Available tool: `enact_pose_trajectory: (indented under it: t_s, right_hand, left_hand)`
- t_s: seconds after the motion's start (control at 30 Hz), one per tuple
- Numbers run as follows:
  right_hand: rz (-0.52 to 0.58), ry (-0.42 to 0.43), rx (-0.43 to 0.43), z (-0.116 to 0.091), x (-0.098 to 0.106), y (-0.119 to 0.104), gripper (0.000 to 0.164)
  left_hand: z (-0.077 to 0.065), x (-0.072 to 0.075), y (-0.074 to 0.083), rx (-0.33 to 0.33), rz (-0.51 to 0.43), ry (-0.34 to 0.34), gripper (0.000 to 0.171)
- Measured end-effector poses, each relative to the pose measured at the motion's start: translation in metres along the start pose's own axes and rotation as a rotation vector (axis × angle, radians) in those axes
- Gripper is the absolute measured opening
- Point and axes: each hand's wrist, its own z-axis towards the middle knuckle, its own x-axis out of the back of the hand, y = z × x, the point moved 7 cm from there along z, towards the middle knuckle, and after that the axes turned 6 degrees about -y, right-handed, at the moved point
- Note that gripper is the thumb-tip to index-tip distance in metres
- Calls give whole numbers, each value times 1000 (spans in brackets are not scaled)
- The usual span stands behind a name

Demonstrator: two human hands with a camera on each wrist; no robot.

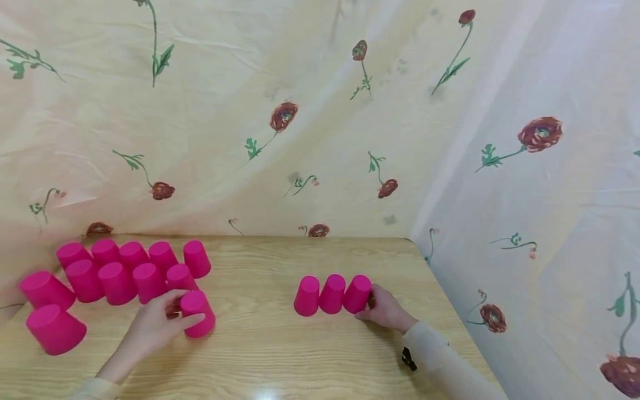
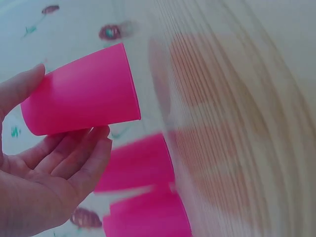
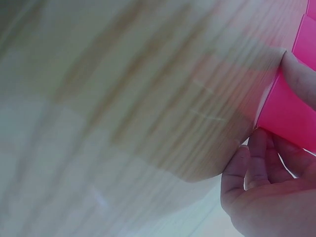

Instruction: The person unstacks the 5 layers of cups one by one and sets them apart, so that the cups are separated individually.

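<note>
My left hand (image 1: 157, 322) grips an upside-down pink cup (image 1: 197, 316), thumb on one side and fingers on the other. In the left wrist view the rim of this cup (image 2: 84, 94) is held a little off the table. To the right, my right hand (image 1: 387, 310) holds the end cup (image 1: 358, 294) of a row of three upside-down pink cups, low by its rim. The middle cup (image 1: 332, 294) and the left cup (image 1: 306, 297) stand beside it. In the right wrist view, thumb and fingers lie around the held cup (image 3: 284, 108), whose rim is at the tabletop.
Several more upside-down pink cups (image 1: 117, 283) crowd the table's left side, close behind my left hand. The wooden table (image 1: 260, 344) meets a flower-patterned cloth (image 1: 225, 111) at its back and right. A small black item (image 1: 408, 359) is beside my right sleeve.
</note>
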Motion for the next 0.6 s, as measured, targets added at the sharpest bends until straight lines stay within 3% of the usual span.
enact_pose_trajectory:
  t_s: [0.2,0.4,0.6]
  right_hand:
    - [-1,1,8,0,0,0,54]
    - [-2,6,6,1,1,-1,53]
    - [4,3,2,1,-1,-2,52]
  left_hand:
    - [-15,30,-28,36,58,50,72]
    - [-24,46,-56,172,59,10,87]
    - [-28,62,-74,236,96,9,88]
